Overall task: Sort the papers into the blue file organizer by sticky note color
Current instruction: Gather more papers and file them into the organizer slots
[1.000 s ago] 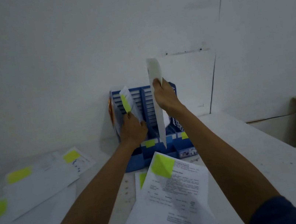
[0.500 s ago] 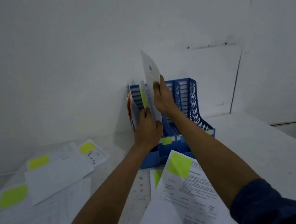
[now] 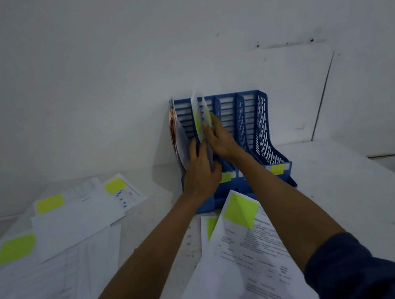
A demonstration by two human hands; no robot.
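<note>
The blue file organizer (image 3: 262, 123) stands against the wall at the back of the table, with yellow-green labels on its front lip. White papers with green sticky notes (image 3: 199, 119) stand upright in its second slot from the left. My left hand (image 3: 201, 172) holds these papers near their lower part. My right hand (image 3: 219, 138) grips a sheet by its edge inside the same slot. An orange-edged stack (image 3: 175, 132) leans in the leftmost slot. A printed paper with a green sticky note (image 3: 246, 252) lies in front of the organizer, between my forearms.
Several white papers with yellow and green sticky notes (image 3: 58, 238) are spread over the left side of the white table (image 3: 353, 192). The table's right edge runs diagonally at the right. A white wall stands right behind the organizer.
My right hand has lowered the tall sheet down into the slot beside the papers my left hand holds. The view has tilted down and shifted, so the organizer now sits more to the centre.
</note>
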